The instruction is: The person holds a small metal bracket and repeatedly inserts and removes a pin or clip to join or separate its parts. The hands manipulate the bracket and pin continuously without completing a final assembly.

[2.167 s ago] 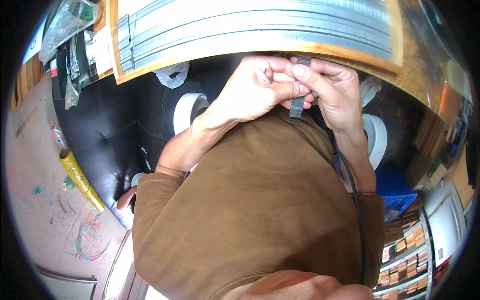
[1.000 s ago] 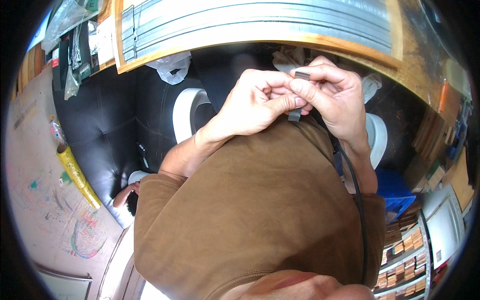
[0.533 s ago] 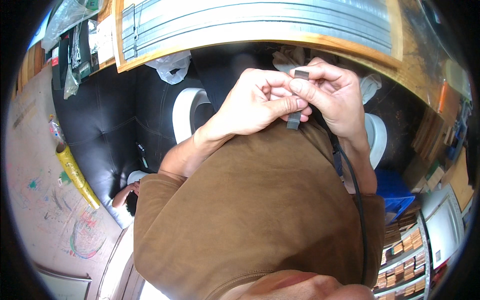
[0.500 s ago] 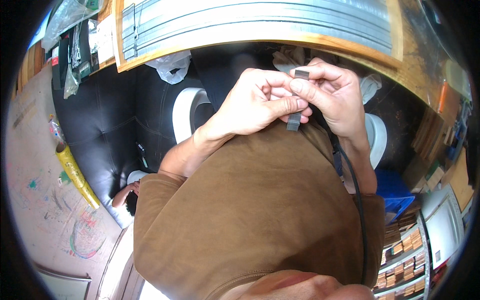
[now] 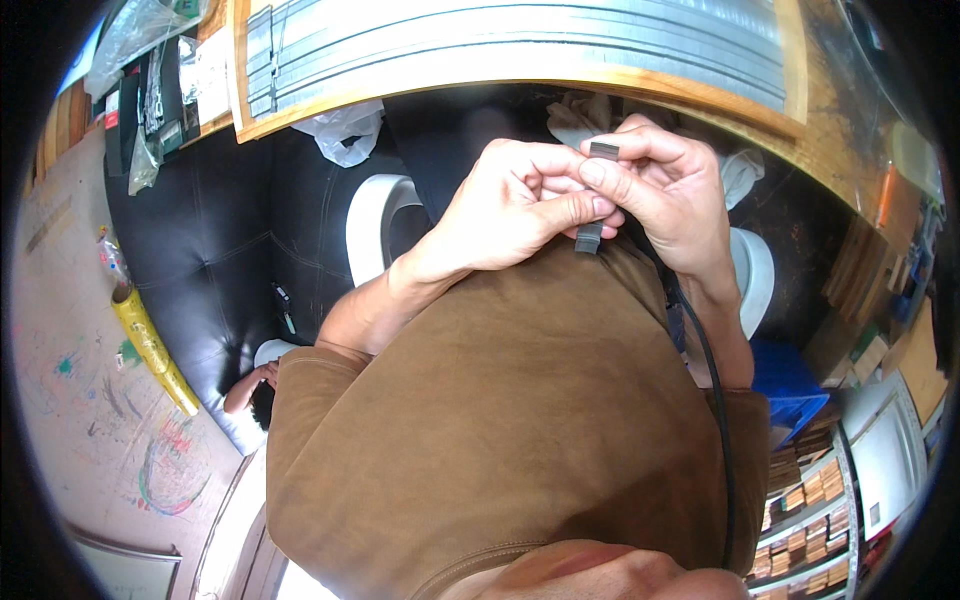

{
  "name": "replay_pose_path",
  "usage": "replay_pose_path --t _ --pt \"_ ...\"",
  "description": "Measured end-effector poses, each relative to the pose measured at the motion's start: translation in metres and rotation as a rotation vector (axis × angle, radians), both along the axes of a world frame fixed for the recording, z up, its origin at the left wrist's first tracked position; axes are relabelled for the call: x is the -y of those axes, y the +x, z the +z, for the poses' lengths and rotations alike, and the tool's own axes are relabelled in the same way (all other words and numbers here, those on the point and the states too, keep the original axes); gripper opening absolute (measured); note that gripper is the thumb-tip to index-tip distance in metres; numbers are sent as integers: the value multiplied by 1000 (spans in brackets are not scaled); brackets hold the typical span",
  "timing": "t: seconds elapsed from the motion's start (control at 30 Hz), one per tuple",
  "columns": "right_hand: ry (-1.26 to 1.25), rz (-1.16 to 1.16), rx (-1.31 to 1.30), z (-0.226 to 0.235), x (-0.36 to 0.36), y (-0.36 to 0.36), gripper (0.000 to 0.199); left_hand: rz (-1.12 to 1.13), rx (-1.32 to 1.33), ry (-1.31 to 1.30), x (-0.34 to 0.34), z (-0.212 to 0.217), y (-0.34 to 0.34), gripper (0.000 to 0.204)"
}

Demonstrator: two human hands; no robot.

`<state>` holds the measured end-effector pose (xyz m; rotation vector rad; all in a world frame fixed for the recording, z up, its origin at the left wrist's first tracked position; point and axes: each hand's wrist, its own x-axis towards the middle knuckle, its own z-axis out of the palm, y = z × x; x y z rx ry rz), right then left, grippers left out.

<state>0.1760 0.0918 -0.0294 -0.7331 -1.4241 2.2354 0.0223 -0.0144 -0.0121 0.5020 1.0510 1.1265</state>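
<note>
Between my two hands is a narrow dark grey bundle of thin strips. Its lower end sticks out beneath my left fingers, and its top end shows at my right fingertips. My left hand is closed on it, thumb bent over the front. From the other side, the thumb and fingers of my right hand pinch its upper part. The fingers of both hands meet around the bundle and cover its middle. I hold it in front of my brown shirt, below the bench's edge.
Ahead lies a wood-framed tray with long silvery strips. White chair arms flank me. A black padded seat and yellow roll are left, near another person's arm. At right are a blue bin and block-filled shelves.
The bundle's lower end has risen a little and pokes out less below my left fingers. My hands stay in nearly the same place.
</note>
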Motion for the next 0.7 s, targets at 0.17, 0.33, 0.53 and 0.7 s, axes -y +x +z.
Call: replay_pose_path --t 0.17,0.33,0.53,0.7 --pt "74 -65 34 5 2 -2 19 -9 -20 -23 -1 4 -2 15" --pt "107 -77 21 9 1 -2 22 13 -23 28 0 -2 1 18" --pt "112 -73 19 7 1 0 22 39 -14 51 1 -4 4 15" --pt "144 -65 16 4 1 1 21 32 -45 62 2 -5 3 21"
